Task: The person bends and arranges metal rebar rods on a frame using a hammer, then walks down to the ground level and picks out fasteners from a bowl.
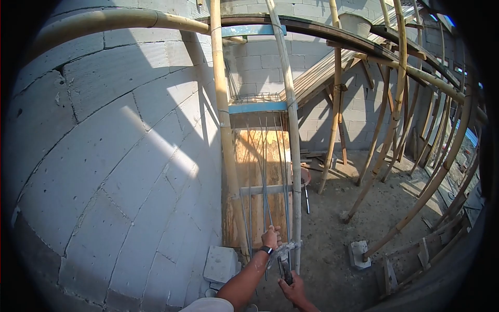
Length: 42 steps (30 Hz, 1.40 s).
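Metal rods (264, 177), probably stiff, are inviting a low grip; left hand (271, 237) is seemingly clenching one, right hand (293, 288) clasping a dark handle (284, 266).

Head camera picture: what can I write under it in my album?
Left hand on thin rods, right hand holding something dark, near bamboo poles and a block wall.

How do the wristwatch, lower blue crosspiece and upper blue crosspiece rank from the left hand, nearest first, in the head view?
1. Wristwatch, just behind the left hand.
2. Lower blue crosspiece, ahead, above mid-picture.
3. Upper blue crosspiece, near the top.
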Motion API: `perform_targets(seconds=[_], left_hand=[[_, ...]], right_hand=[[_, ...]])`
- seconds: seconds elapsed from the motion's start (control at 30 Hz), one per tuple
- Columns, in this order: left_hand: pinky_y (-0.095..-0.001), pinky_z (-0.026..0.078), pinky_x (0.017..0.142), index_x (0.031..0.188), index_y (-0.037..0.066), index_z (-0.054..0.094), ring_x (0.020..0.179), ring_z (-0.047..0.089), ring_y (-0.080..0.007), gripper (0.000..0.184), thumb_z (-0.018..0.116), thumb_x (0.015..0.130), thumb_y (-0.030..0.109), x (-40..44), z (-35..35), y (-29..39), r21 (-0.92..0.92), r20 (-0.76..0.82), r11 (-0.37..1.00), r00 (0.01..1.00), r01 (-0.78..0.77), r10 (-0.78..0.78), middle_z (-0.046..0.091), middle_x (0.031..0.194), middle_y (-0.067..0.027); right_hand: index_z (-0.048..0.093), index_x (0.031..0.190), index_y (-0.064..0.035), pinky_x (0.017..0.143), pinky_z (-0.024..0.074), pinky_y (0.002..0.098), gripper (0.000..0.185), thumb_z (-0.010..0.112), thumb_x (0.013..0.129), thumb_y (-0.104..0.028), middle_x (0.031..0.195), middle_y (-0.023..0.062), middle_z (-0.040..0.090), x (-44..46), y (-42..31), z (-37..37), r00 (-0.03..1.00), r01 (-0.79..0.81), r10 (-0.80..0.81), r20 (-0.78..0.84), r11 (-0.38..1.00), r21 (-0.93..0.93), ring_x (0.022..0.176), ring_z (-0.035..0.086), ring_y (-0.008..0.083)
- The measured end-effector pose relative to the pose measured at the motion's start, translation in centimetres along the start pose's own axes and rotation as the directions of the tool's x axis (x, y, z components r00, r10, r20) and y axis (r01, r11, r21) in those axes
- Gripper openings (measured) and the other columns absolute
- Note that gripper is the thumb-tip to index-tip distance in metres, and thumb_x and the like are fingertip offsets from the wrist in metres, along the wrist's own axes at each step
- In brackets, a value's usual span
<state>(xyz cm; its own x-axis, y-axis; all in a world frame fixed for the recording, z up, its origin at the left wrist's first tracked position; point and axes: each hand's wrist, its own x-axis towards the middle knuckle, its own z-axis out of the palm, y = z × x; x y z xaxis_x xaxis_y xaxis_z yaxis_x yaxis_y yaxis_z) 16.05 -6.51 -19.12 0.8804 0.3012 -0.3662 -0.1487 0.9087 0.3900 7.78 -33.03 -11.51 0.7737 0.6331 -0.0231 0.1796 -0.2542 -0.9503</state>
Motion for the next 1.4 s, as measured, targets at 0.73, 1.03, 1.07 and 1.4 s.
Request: perform_targets(seconds=[0.73,1.03,1.07,1.4], left_hand=[[-0.0234,0.02,0.041,0.097,0.014,0.054,0.048,0.024,-0.007,0.028,0.047,0.103,0.041,-5.7,4.8,1.3,-0.2,0.164,0.98,0.985,-0.012,0.046,0.029,0.065,0.0071],[-0.0236,0.02,0.04,0.094,0.014,0.054,0.047,0.024,-0.007,0.029,0.045,0.104,0.04,-5.7,5.5,2.0,-0.217,0.172,0.976,0.984,0.001,0.037,0.03,0.063,0.0073],[-0.0237,0.02,0.04,0.093,0.014,0.053,0.047,0.024,-0.0071,0.03,0.044,0.104,0.04,-5.7,5.5,2.0,-0.202,0.16,0.979,0.986,-0.006,0.039,0.03,0.063,0.0074],[-0.0245,0.017,0.039,0.083,0.015,0.049,0.045,0.02,-0.0076,0.035,0.042,0.104,0.043,-7.8,7.2,4.2,-0.136,0.127,0.989,0.991,0.06,-0.043,0.025,0.061,0.0067]], right_hand=[[0.053,0.08,-0.0067,0.053,0.0402,0.0282,0.044,0.062,0.094,-0.047,0.065,-0.0022,0.053,-0.8,0.7,-3.1,0.992,-0.086,0.107,-0.06,0.957,0.276,0.059,0.049,0.0082],[0.051,0.081,-0.0074,0.05,0.0346,0.0285,0.046,0.053,0.098,-0.051,0.061,-0.0031,0.045,-1.9,3.9,-3.3,0.966,0.122,-0.059,-0.253,0.963,0.24,0.057,0.043,0.0075],[0.05,0.08,-0.0089,0.049,0.0332,0.0262,0.045,0.054,0.098,-0.05,0.061,-0.0043,0.044,-2.2,3.4,-2.6,0.964,0.09,-0.01,-0.267,0.952,0.292,0.055,0.042,0.0061],[0.048,0.088,-0.0102,0.04,0.0326,0.0247,0.039,0.061,0.096,-0.046,0.059,-0.0036,0.044,-4.1,0.7,5.5,0.871,0.089,0.132,-0.473,0.904,0.417,0.043,0.04,0.0066]])
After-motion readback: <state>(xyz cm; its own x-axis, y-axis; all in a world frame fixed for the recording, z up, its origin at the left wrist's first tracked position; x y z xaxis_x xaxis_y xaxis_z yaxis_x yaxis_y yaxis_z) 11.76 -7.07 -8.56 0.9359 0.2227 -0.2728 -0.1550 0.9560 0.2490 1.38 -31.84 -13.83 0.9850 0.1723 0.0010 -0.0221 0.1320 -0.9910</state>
